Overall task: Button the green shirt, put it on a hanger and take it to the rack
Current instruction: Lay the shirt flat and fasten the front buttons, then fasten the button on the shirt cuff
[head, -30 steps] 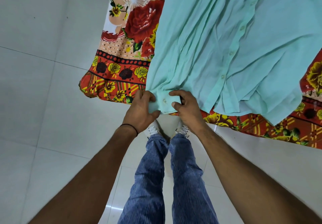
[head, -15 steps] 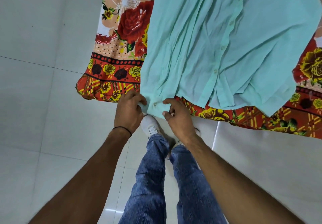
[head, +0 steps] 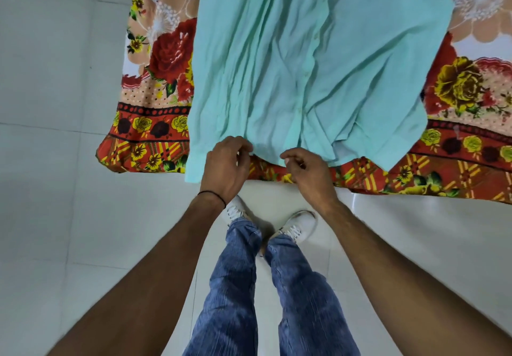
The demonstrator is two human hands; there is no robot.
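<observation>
The green shirt [head: 318, 65] lies front-up on the bed [head: 155, 134], hem toward me, so the whole button strip [head: 302, 92] runs straight away from where I stand and I can work along it without lifting anything. The flowered bedcover underneath keeps the thin cloth spread out. Both my hands are down at the hem, a little apart. My left hand [head: 225, 164] sits on the near-left panel with its fingers curled over the edge. My right hand [head: 310, 173] has thumb and forefinger drawn together just at the bottom edge, beside the foot of the strip. The blur keeps me from telling whether either one actually has cloth pinched. I judge I am at the lowest button. I see no hanger or rack from here.
</observation>
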